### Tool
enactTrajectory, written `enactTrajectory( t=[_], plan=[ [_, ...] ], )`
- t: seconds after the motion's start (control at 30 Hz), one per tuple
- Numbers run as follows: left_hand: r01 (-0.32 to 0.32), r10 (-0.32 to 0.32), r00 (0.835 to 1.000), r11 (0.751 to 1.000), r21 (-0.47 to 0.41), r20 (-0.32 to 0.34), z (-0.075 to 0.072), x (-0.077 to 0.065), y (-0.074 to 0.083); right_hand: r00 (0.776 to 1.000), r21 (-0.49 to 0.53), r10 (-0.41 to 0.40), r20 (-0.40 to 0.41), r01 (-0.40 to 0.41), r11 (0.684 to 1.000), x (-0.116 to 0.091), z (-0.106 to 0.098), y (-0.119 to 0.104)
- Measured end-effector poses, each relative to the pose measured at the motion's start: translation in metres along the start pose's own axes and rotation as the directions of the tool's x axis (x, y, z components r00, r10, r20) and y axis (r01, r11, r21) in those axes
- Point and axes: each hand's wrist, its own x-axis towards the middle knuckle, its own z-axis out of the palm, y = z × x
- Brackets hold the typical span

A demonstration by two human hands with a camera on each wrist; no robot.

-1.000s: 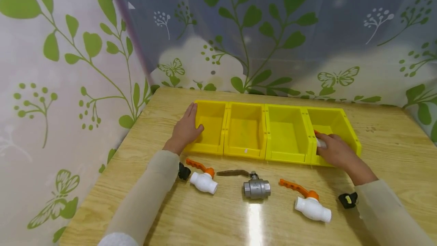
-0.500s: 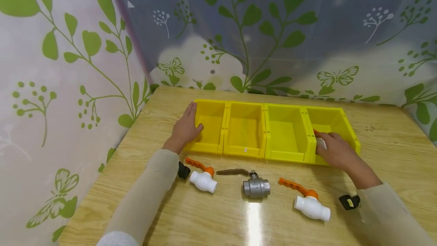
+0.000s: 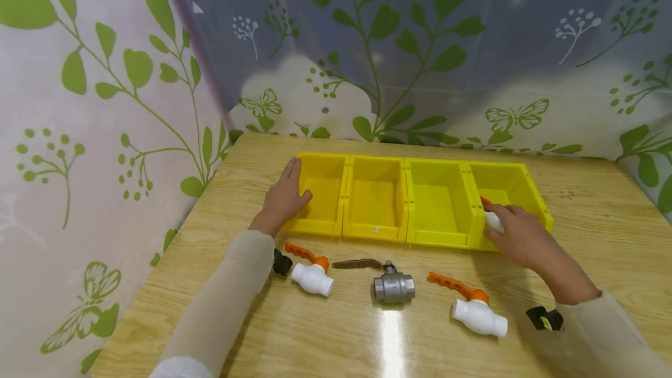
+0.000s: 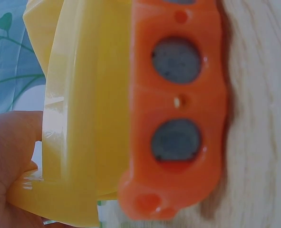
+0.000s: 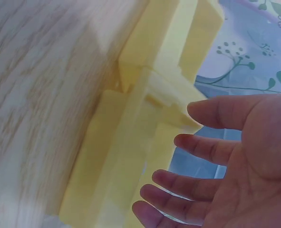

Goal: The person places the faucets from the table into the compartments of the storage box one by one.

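Note:
My left hand point(image 3: 280, 198) grips the left wall of the leftmost bin in a row of yellow storage bins point(image 3: 375, 232), its thumb reaching inside. In the left wrist view, that hand is partly behind the bin edge point(image 4: 73, 95). My right hand point(image 3: 527, 241) is over the front of the rightmost bin, where a white ball valve point(image 3: 493, 221) with an orange handle lies by the thumb, partly hidden. The right wrist view shows this hand point(image 5: 259, 161) with its fingers spread and nothing between them, near the bin point(image 5: 130, 142).
On the wooden table point(image 3: 252, 343), in front of the bins, lie a white ball valve point(image 3: 312, 279) with an orange handle, a metal ball valve point(image 3: 394, 289) and another white one point(image 3: 480, 317). Small black devices point(image 3: 546, 318) sit by both wrists. A patterned curtain point(image 3: 420, 104) hangs behind.
My right wrist and sleeve have shifted slightly right and down, while the right fingers stay at the rightmost bin. My left hand keeps its hold.

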Motion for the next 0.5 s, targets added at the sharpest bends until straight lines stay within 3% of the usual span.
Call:
enactTrajectory(
  t=[0.27,0.5],
  plan=[
    [0.009,-0.009,1.000,1.000,0.006,-0.006,0.001,0.000,0.001,1.000,0.014,0.003,0.003,-0.003,1.000,-0.008,-0.003,-0.010],
    [0.005,-0.005,1.000,1.000,0.001,-0.007,0.002,0.001,-0.001,0.999,0.007,-0.005,-0.041,0.005,1.000,-0.013,0.000,-0.014]
  ],
)
